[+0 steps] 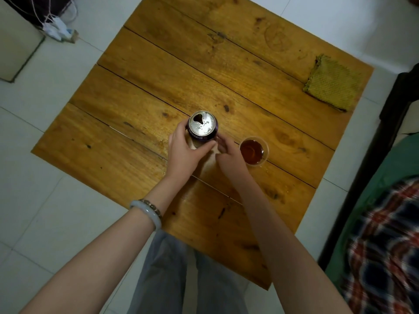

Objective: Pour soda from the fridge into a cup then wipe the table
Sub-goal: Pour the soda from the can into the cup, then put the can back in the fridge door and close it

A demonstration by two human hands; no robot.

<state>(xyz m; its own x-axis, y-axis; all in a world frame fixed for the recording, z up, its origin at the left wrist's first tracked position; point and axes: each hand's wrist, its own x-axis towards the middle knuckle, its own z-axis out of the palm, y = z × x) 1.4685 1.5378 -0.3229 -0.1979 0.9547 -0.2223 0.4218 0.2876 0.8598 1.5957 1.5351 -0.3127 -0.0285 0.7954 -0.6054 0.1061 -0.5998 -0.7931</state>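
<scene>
Left hand (183, 152), right hand (229, 157) around can (202, 125), cup (268, 148) alongside, cloth (331, 86) at far table (158, 75) edge

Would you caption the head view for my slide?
Left hand and right hand hold an opened purple soda can beside a filled clear plastic cup.

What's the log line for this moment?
can open, upright | left hand grips can | right hand beside can, grip unclear | cup filled | cloth untouched, far corner
</scene>
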